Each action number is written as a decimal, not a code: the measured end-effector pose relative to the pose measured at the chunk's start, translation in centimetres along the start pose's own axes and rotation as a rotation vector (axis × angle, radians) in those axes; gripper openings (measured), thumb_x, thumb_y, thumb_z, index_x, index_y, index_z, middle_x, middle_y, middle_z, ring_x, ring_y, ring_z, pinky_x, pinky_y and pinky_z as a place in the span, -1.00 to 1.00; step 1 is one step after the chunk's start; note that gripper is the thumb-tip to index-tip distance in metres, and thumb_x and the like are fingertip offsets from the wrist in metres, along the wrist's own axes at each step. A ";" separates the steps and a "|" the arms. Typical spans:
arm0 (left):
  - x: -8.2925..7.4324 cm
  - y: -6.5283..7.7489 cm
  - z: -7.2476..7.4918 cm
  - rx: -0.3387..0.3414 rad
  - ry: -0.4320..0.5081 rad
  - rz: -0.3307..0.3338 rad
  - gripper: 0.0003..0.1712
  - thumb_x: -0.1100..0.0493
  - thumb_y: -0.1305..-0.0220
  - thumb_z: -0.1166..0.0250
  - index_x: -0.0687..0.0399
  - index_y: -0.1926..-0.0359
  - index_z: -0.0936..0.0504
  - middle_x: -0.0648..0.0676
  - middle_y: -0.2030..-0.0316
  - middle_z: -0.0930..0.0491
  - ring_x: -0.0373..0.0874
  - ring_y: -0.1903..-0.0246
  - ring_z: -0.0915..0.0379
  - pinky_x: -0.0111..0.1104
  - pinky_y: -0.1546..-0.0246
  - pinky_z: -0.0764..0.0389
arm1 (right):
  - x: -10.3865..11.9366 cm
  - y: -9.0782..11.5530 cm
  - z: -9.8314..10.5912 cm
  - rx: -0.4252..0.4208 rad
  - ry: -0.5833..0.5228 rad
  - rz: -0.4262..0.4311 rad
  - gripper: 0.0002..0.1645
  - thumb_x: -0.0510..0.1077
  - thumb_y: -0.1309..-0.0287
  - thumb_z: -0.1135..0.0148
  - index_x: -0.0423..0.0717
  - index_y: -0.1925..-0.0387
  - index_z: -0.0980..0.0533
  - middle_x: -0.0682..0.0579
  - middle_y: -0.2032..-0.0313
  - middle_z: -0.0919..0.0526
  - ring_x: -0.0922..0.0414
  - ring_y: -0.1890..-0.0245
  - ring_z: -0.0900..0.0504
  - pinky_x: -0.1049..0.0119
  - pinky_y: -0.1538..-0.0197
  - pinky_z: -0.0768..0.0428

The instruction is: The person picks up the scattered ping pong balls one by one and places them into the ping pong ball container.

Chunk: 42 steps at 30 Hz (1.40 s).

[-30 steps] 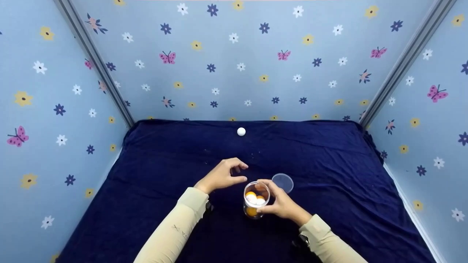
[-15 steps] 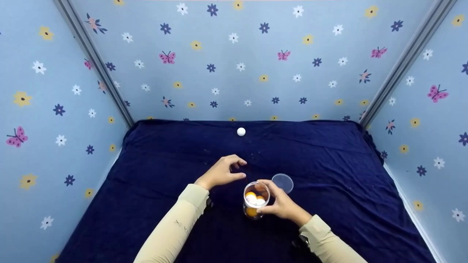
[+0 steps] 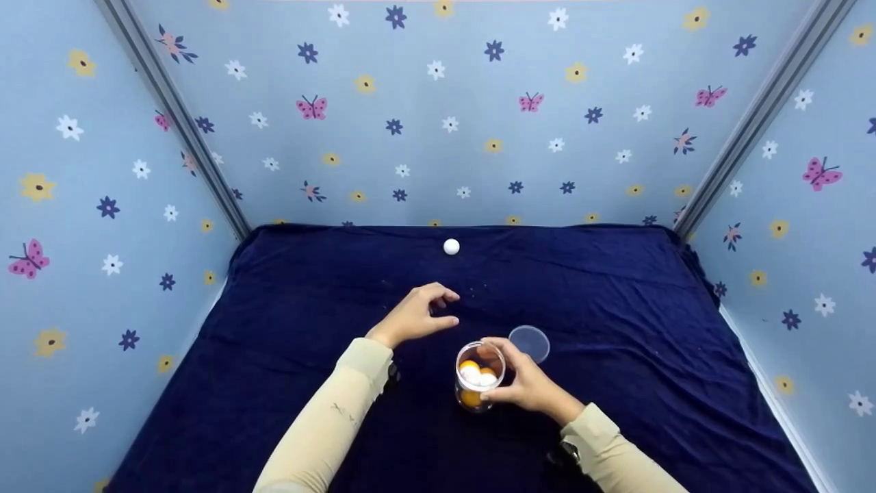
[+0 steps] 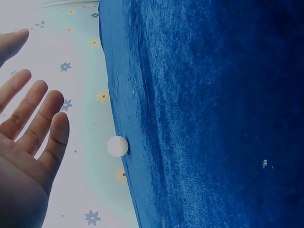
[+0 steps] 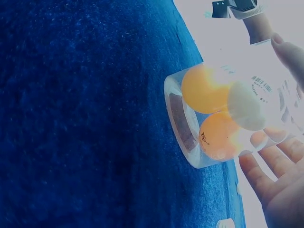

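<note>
My right hand (image 3: 530,385) grips a clear plastic jar (image 3: 460,385) at its side, thumb and fingers round the wall. The jar is uncapped, mouth up, with orange and white table tennis balls inside; the right wrist view shows an orange ball (image 5: 220,136) and a white ball (image 5: 247,105) through the wall. My left hand (image 3: 414,315) hovers over the cloth left of the jar, fingers loosely bent and holding nothing. Beyond it, one white table tennis ball (image 3: 452,246) lies near the cloth's far edge; the left wrist view shows this loose ball (image 4: 118,146) apart from the fingers.
A round clear lid (image 3: 530,344) lies on the dark blue cloth (image 3: 602,308) just behind the right hand. Patterned blue walls (image 3: 438,137) stand at the back and both sides, with grey corner posts (image 3: 753,116). The cloth has wrinkles on the right.
My left hand has moved a little forward, away from the jar and toward the loose white ball. The right hand and jar have stayed in place.
</note>
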State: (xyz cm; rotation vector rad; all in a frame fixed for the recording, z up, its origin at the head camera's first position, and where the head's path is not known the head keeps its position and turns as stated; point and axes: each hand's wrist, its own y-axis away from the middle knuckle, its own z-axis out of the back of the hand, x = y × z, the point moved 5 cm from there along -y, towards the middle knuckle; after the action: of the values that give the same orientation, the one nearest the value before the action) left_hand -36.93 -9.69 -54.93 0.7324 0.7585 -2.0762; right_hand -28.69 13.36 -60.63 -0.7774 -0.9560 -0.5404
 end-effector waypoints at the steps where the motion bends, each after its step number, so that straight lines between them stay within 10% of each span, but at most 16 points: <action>1: 0.1 -0.1 0.0 -0.003 0.000 0.001 -0.54 0.14 -0.32 -0.54 0.22 -0.17 -0.72 0.25 -0.08 -0.73 0.15 -0.01 -0.67 0.12 -0.04 -0.73 | 0.0 0.0 0.0 -0.002 0.000 -0.002 0.03 -0.32 0.00 -0.70 -0.40 -0.44 -0.32 -0.45 -0.23 -0.67 -0.42 -0.24 -0.66 -0.11 -0.34 -0.66; 15: 0.6 -1.8 0.8 -0.028 -0.024 0.051 -0.53 0.15 -0.31 -0.56 0.20 -0.19 -0.72 0.22 -0.12 -0.73 0.16 -0.06 -0.68 0.02 -0.19 -0.69 | -0.2 0.1 0.0 0.011 0.022 0.021 0.04 -0.32 0.02 -0.71 -0.39 -0.43 -0.33 -0.46 -0.22 -0.66 -0.38 -0.26 -0.67 -0.18 -0.36 -0.63; 42: 1.9 -5.5 2.2 -0.040 -0.122 0.154 -0.42 0.03 -0.34 -0.55 0.13 -0.29 -0.67 0.15 -0.20 -0.70 0.11 -0.17 -0.65 -0.01 -0.24 -0.66 | -0.1 0.0 0.2 0.011 0.030 0.024 0.05 -0.30 0.03 -0.73 -0.37 -0.43 -0.34 -0.51 -0.20 -0.65 -0.26 -0.26 -0.70 0.29 -0.43 -0.59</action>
State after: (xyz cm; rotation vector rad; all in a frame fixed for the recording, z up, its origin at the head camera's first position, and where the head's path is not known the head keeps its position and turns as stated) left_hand -42.98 -9.38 -53.39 0.6167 0.6535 -1.9415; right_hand -28.84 13.50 -60.61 -0.7685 -0.9200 -0.5240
